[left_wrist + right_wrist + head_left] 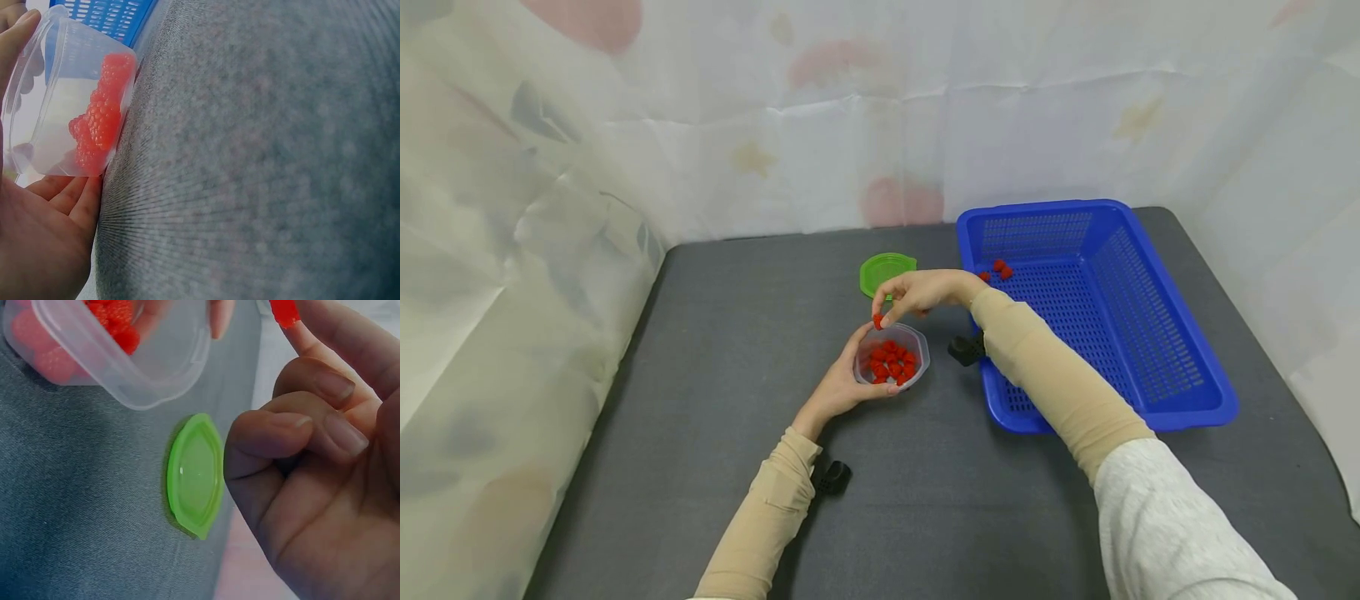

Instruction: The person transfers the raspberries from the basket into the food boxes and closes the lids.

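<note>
The container (pixel 70 106) looks clear, smooth plastic; the berries (pixel 103 122) glossy and bumpy; the lid (pixel 197 475) smooth plastic; the basket (pixel 1165 333) perforated plastic; the table (pixel 737 375) matt, cloth-covered; the backdrop (pixel 1037 133) creased.

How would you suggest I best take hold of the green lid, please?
Probably pinch the green lid by its left rim, coming from the left and slightly above: it lies flat and low on the table, with the blue basket to its right and the clear container on its near side.
</note>
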A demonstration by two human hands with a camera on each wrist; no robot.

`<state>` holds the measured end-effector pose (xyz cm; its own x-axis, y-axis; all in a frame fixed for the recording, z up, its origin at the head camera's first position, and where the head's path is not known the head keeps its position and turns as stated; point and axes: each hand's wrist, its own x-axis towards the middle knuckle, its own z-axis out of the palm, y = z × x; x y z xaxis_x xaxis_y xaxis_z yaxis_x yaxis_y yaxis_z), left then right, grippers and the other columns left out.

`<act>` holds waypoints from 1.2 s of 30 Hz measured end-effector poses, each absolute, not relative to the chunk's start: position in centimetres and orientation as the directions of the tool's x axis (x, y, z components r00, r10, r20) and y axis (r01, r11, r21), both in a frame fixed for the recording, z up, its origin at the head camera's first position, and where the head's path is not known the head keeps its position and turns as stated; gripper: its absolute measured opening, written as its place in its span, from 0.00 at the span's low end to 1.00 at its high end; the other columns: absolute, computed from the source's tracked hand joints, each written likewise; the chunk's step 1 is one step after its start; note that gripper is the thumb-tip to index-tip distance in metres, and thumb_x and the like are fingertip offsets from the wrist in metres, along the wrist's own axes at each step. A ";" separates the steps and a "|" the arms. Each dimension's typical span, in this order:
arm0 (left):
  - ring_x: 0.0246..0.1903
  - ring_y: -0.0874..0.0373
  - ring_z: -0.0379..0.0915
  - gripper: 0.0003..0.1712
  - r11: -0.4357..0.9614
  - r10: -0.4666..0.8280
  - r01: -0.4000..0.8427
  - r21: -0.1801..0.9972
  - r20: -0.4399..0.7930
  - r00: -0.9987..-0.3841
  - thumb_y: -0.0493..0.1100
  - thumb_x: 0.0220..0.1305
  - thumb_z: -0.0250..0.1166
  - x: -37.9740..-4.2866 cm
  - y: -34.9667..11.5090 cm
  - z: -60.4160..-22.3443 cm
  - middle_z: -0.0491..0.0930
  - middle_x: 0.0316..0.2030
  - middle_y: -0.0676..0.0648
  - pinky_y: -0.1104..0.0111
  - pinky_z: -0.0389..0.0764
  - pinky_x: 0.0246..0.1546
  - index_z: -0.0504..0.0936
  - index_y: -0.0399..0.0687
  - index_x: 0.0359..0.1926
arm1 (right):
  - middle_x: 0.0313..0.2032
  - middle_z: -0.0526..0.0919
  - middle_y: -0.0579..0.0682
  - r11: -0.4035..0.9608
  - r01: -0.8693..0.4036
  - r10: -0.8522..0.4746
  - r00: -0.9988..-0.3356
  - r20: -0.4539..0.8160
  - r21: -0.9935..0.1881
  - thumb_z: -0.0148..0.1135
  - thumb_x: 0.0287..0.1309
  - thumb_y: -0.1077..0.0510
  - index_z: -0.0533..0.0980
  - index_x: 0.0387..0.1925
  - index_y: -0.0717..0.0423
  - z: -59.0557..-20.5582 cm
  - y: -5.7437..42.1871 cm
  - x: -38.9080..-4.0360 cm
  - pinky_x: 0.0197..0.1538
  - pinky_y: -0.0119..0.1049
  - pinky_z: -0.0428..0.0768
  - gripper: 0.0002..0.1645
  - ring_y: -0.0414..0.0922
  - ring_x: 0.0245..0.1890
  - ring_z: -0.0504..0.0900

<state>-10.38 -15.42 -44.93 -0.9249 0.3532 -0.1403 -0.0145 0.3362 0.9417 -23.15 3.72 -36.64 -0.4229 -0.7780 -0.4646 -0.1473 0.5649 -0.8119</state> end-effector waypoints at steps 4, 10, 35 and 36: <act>0.66 0.48 0.57 0.57 0.369 0.345 -0.032 0.929 -0.169 -0.923 0.44 0.47 0.74 -10.1 -15.3 -43.9 0.57 0.69 0.45 0.48 0.57 0.66 0.46 0.63 0.71 | 0.22 0.67 0.46 0.587 -0.173 -0.779 -0.387 -0.493 -0.791 0.60 0.59 0.50 0.73 0.49 0.48 -37.0 3.3 -23.0 0.25 0.30 0.63 0.17 0.39 0.17 0.59; 0.65 0.50 0.59 0.57 0.374 0.334 -0.030 0.927 -0.165 -0.928 0.47 0.46 0.75 -10.4 -15.4 -45.2 0.59 0.68 0.49 0.48 0.58 0.65 0.48 0.72 0.70 | 0.23 0.64 0.45 0.617 -0.192 -0.777 -0.300 -0.553 -0.763 0.59 0.61 0.52 0.71 0.54 0.54 -37.7 2.9 -22.6 0.24 0.30 0.63 0.21 0.39 0.16 0.59; 0.64 0.52 0.59 0.60 0.388 0.333 0.004 0.922 -0.137 -0.933 0.54 0.40 0.77 -11.1 -15.5 -46.1 0.59 0.67 0.54 0.47 0.61 0.63 0.47 0.82 0.67 | 0.38 0.71 0.45 0.660 -0.194 -0.745 -0.295 -0.598 -0.726 0.59 0.60 0.52 0.74 0.53 0.48 -37.5 2.7 -22.1 0.31 0.32 0.65 0.18 0.40 0.24 0.61; 0.64 0.52 0.60 0.60 0.382 0.328 -0.004 0.924 -0.140 -0.934 0.54 0.40 0.77 -11.0 -15.4 -46.2 0.60 0.66 0.54 0.48 0.61 0.62 0.47 0.82 0.67 | 0.37 0.70 0.46 0.660 -0.194 -0.745 -0.296 -0.598 -0.726 0.59 0.60 0.52 0.74 0.52 0.48 -37.6 2.7 -22.1 0.31 0.32 0.65 0.18 0.40 0.25 0.62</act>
<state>-10.95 -15.45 -46.18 -0.9342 0.3283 -0.1395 -0.0039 0.3815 0.9243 -22.08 2.75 -37.62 -0.2962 -0.7447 -0.5981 -0.1937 0.6600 -0.7259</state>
